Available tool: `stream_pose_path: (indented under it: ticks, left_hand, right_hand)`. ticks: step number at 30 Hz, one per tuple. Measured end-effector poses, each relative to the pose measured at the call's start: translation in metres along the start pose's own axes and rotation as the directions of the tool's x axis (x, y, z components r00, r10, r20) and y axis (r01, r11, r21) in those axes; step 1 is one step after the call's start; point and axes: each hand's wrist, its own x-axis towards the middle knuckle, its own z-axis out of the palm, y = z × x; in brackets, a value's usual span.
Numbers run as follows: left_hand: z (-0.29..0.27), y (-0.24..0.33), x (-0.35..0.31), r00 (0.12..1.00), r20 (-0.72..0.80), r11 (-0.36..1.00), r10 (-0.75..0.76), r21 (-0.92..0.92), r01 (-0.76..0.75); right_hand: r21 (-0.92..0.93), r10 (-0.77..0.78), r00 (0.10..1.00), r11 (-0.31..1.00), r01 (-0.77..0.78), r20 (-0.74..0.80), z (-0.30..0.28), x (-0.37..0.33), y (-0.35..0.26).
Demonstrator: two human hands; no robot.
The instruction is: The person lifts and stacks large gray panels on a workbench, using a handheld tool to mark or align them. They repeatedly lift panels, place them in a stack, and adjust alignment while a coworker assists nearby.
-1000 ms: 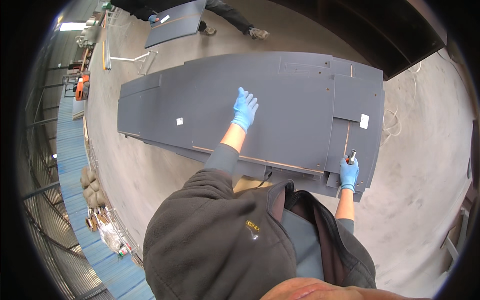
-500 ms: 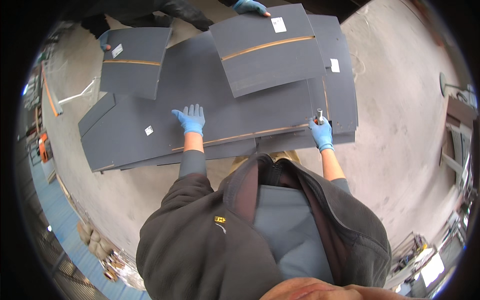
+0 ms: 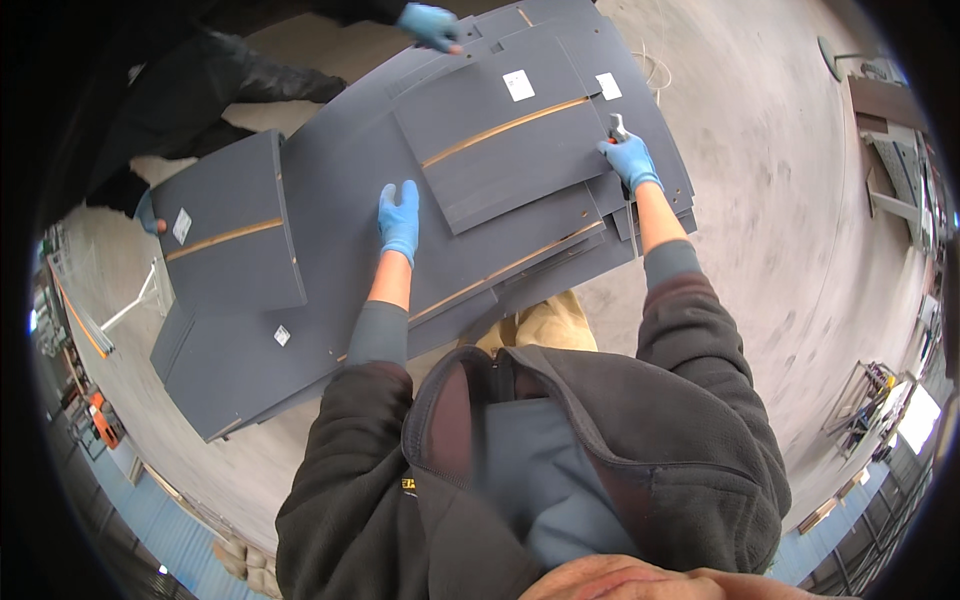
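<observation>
My right hand (image 3: pixel 631 163), in a blue glove, is closed around a hand tool (image 3: pixel 617 127) with a silver metal head and a bit of orange; its exact kind is unclear. It is over the right edge of a smaller dark grey panel (image 3: pixel 520 190) with a white label and a tan strip across it. That panel rests on a large grey panel (image 3: pixel 340 190). My left hand (image 3: pixel 399 222), also gloved, is open above the large panel, left of the smaller one, thumb and fingers apart. Whether it touches the surface I cannot tell.
Across the stack, a co-worker's gloved hand (image 3: pixel 432 27) is above the smaller panel. Their other hand (image 3: pixel 150 213) grips another labelled grey panel (image 3: pixel 225 225) at the left. A white metal stand (image 3: pixel 135 300) is on the concrete floor (image 3: pixel 770 220). A thin cable (image 3: pixel 655 70) lies beyond the stack.
The co-worker has lowered the smaller right panel onto the stack and let go of it. My right hand has moved forward to its edge with the tool. The view has turned.
</observation>
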Motion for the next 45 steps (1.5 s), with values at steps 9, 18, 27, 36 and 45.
stream_pose_path:
  ticks: [9,18,27,36,45]
  left_hand:
    - [0.073,0.077,-0.019,0.995,-0.094,0.898,0.022,0.440,0.022]
    - [0.183,0.165,-0.084,0.884,0.227,0.852,0.408,0.255,-0.458]
    - [0.302,0.224,-0.076,0.542,0.563,0.456,0.624,0.300,-0.838]
    - [0.308,0.258,0.082,0.693,0.388,0.338,0.608,0.663,-0.668]
    - [0.333,0.224,-0.008,0.383,0.700,0.078,0.603,0.427,-0.901]
  right_hand:
    - [0.436,-0.067,0.959,0.898,-0.064,0.277,0.003,-0.014,0.013]
    - [0.706,0.498,0.865,0.635,-0.314,-0.065,-0.024,-0.152,0.163]
    - [0.844,0.721,0.682,0.438,-0.309,-0.125,0.012,-0.200,0.218]
    - [0.726,0.589,0.807,0.538,-0.429,0.041,-0.013,-0.175,0.191]
    - [0.760,0.642,0.763,0.528,-0.379,-0.066,-0.012,-0.165,0.208]
